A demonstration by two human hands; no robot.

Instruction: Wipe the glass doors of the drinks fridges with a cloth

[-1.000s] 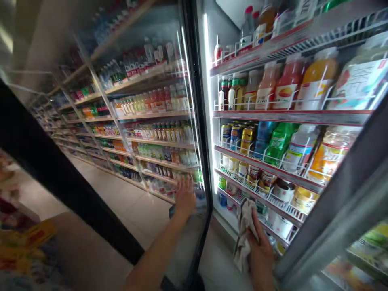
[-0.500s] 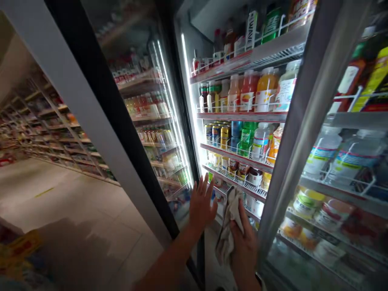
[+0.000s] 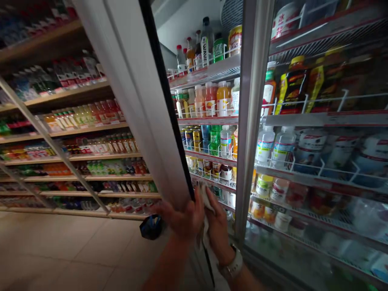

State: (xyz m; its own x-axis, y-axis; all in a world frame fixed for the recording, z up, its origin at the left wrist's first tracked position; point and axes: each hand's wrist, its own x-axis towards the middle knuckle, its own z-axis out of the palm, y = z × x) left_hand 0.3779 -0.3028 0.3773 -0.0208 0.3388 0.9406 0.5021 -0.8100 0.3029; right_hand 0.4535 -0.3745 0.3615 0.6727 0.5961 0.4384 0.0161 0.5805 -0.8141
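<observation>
A crumpled pale cloth (image 3: 206,198) is in my right hand (image 3: 217,228), whose fingers are wrapped round it; a watch (image 3: 233,264) circles that wrist. My left hand (image 3: 183,220) is just to the left of the cloth, by the lower part of the open fridge door (image 3: 136,93). Its fingers are apart and somewhat blurred, and I see nothing held in them. Whether that hand touches the door or the cloth is not clear. The door stands ajar, its dark seal strip facing the lit fridge interior.
Inside the fridge, bottles (image 3: 210,99) and cans (image 3: 197,139) fill wire shelves. A metal upright (image 3: 248,121) separates it from a glass-fronted section with more drinks on the right. Stocked wooden shelves (image 3: 100,157) run along the left. A dark blue object (image 3: 150,227) lies on the tiled floor (image 3: 72,250).
The view has swung, and the door now shows its edge and frame instead of its glass. My left hand has come closer to the right one. The cloth stays in my right hand.
</observation>
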